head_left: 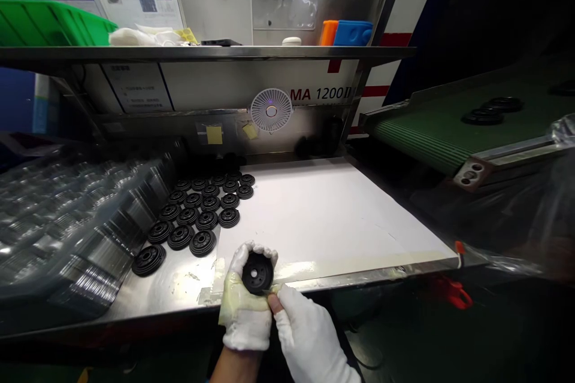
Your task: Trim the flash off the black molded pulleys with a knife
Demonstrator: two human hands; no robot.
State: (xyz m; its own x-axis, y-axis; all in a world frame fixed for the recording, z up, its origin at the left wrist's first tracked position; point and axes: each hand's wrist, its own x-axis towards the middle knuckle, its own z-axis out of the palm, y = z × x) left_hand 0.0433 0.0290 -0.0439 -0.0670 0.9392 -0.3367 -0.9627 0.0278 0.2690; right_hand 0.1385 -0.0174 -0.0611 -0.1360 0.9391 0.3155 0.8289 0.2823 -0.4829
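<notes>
My left hand (245,305), in a white glove, is closed round a black round rubber part (257,273) and holds it up at the front edge of the steel bench. My right hand (305,335), also gloved, is pinched against the part's lower right rim, with a bare fingertip showing; a thin tool may be in the pinch, I cannot make it out. Several matching black round parts (197,215) lie in rows on the bench to the upper left of my hands.
A white sheet (332,215) covers the bench's middle. Clear plastic trays (67,215) are stacked at left. A small white fan (271,110) hangs at the back. A green conveyor (440,131) with black parts runs at right. Red scissors (451,290) hang below the front edge.
</notes>
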